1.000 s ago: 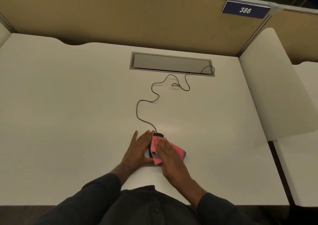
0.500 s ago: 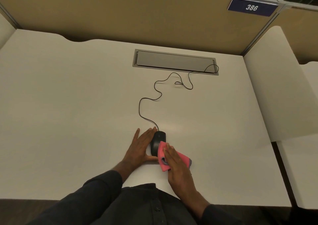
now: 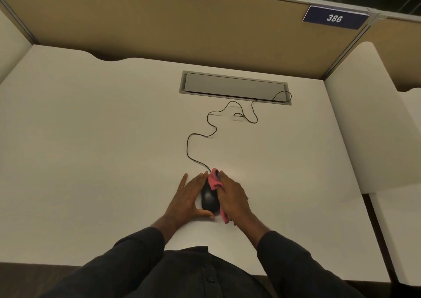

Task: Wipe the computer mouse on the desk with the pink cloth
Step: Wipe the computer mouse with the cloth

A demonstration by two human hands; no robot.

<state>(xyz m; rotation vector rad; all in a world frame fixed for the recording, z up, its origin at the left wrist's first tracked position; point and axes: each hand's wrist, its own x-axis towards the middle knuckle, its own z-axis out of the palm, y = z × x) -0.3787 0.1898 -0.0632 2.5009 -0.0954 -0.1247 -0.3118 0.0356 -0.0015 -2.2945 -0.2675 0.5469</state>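
Note:
A black wired computer mouse (image 3: 208, 198) lies on the white desk (image 3: 102, 161) near its front edge. My left hand (image 3: 185, 198) lies against the mouse's left side, fingers along it and thumb at its rear, holding it in place. My right hand (image 3: 233, 198) presses the pink cloth (image 3: 214, 180) against the mouse's right side and front. The cloth shows at the mouse's front and again below my palm; the rest is hidden under the hand.
The mouse's black cable (image 3: 200, 136) snakes back to a grey cable hatch (image 3: 234, 87) set in the desk. Tan partition walls (image 3: 182, 24) close the back, with a blue sign reading 386 (image 3: 334, 18). A white divider panel (image 3: 369, 120) stands at the right.
My right hand slid the pink cloth back off the mouse's top, then forward along its right side to the front. The mouse's top is now uncovered. My left hand stayed put.

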